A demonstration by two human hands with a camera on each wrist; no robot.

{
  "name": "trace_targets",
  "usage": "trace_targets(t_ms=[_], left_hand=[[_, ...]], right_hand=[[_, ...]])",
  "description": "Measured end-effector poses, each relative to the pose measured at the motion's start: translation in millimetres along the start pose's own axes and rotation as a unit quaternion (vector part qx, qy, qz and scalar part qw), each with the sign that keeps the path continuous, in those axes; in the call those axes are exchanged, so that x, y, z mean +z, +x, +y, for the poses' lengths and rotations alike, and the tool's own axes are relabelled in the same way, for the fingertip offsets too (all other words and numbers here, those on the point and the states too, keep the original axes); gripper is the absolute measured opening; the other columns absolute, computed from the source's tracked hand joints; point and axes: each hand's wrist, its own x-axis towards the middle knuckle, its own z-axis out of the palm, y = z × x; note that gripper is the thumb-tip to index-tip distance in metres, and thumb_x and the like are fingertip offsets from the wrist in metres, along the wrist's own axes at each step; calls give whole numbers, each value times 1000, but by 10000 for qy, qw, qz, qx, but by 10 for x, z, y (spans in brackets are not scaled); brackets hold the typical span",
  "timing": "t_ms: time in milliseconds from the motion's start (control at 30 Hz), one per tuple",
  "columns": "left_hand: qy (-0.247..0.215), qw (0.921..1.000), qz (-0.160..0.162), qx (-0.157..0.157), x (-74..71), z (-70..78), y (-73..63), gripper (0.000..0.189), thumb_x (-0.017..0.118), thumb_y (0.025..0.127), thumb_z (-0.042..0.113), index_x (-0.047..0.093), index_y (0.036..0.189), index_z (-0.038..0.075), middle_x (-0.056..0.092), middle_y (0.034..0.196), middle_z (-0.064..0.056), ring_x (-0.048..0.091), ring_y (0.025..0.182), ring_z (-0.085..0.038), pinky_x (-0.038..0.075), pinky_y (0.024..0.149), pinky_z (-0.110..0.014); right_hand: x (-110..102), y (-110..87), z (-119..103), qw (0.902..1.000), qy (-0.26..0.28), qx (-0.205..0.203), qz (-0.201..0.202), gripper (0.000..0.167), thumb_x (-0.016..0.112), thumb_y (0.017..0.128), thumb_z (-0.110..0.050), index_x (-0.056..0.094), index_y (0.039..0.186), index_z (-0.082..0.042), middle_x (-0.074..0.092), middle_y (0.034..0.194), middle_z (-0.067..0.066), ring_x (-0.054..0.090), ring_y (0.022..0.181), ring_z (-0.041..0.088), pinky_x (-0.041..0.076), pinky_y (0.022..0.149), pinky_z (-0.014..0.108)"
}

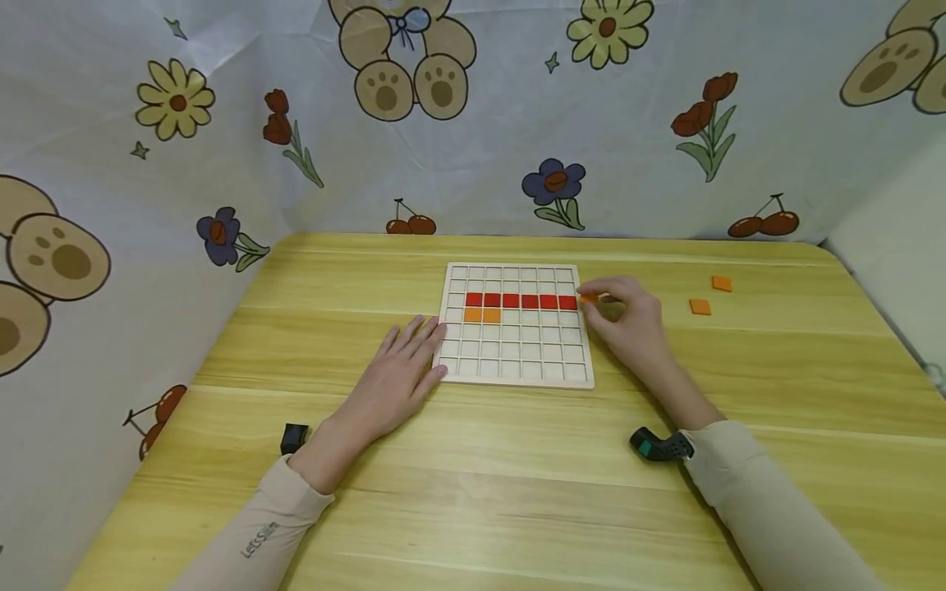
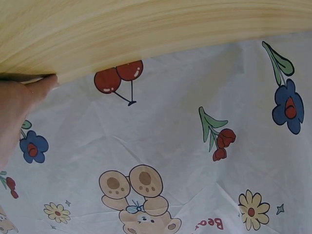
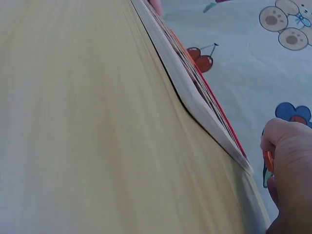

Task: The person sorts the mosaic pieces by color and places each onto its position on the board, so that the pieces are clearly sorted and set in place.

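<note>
A pale wooden grid board [image 1: 515,371] lies flat on the table, its squares edged by thin raised lines. One row carries several red tiles [image 1: 511,301] reaching the right edge. Just below them, at the left, two orange tiles [image 1: 482,315] sit side by side. My right hand [image 1: 626,318] pinches another orange tile [image 3: 269,160] between thumb and fingers, at the board's right edge. With fingers spread and straight, my left hand [image 1: 399,380] rests at the board's left edge, fingertips on the rim.
Two loose orange tiles [image 1: 722,283] lie on the wooden table [image 1: 473,492] to the right of my right hand. A printed cloth [image 1: 473,164] with bears and flowers hangs behind the table and along its left side. Each wrist wears a black camera mount [image 1: 660,446].
</note>
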Motion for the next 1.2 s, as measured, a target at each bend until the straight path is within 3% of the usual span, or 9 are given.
trace_targets(t_ms=[300, 433, 667, 900, 1100, 1200], left_hand=[[-82, 9999, 62, 17, 0, -2, -20, 63, 44, 114, 40, 31, 167, 9, 30, 173, -10, 22, 163, -33, 15, 132, -59], [-68, 10000, 30, -18, 2, -9, -24, 63, 43, 114, 41, 30, 167, 10, 29, 174, -9, 21, 163, -32, 15, 132, -59], [-8, 10000, 55, -34, -2, -30, -28, 63, 43, 114, 41, 30, 167, 10, 29, 174, -9, 21, 163, -33, 15, 132, -58], [31, 10000, 75, 1, 10, -39, -23, 64, 41, 114, 43, 30, 167, 10, 29, 174, -9, 20, 163, -33, 15, 132, -59], [29, 10000, 73, 18, 1, -28, 1, 64, 40, 114, 43, 30, 167, 10, 29, 173, -10, 20, 163, -32, 14, 132, -58], [27, 10000, 17, -6, 5, -27, 5, 64, 40, 114, 43, 29, 167, 10, 28, 174, -9, 19, 163, -32, 13, 133, -57]], right_hand=[[258, 83, -198, 9988, 282, 0, -389, 19, 76, 93, -2, 81, 110, -8, 76, 111, 5, 65, 105, 21, 54, 86, 34], [327, 121, -291, 9970, 207, -96, -746, 19, 76, 93, -5, 81, 111, -10, 76, 111, 3, 62, 102, 21, 50, 84, 35], [484, 210, -440, 9930, 287, -373, -1085, 20, 77, 92, -3, 81, 110, -9, 77, 114, 4, 63, 105, 22, 51, 88, 37], [639, 222, -534, 9824, 23, -663, -1748, 21, 76, 93, -6, 80, 114, -11, 76, 118, 5, 63, 108, 25, 52, 93, 42], [655, 174, -520, 9849, -27, -736, -1564, 20, 79, 92, -6, 80, 111, -10, 74, 120, 6, 63, 116, 26, 53, 101, 45], [658, 155, -506, 9875, -110, -844, -1326, 18, 82, 89, -6, 80, 107, -8, 73, 114, 7, 62, 111, 26, 52, 97, 42]])
